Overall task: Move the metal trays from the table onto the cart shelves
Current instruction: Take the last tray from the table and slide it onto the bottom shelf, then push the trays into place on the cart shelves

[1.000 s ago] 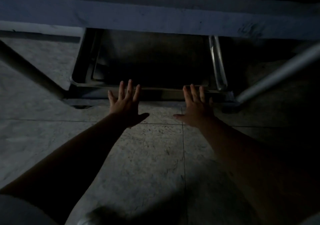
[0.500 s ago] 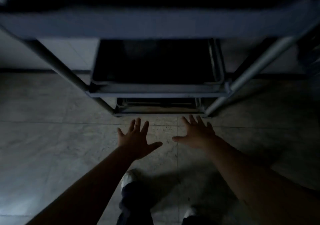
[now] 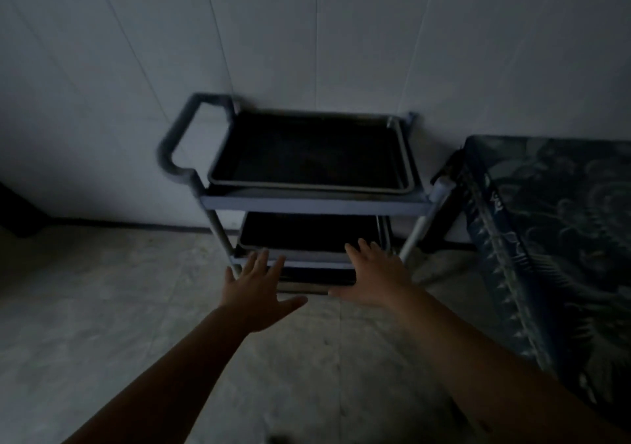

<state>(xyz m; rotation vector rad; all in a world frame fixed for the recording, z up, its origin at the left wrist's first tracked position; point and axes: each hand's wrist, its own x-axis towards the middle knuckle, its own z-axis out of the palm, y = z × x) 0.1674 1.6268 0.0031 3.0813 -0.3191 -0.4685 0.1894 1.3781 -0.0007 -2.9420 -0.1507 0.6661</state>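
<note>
Now both hands, left [image 3: 257,286] and right [image 3: 377,274], hover spread and empty before the cart [image 3: 314,201] (dim light): misjudged reaches could knock the top tray [image 3: 307,153].

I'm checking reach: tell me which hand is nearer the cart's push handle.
Left. The left hand is low in front of the cart, below the push handle at the cart's left end. The right hand is over toward the opposite end.

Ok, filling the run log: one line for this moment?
left hand open, empty | right hand open, empty | trays on cart shelves
</note>
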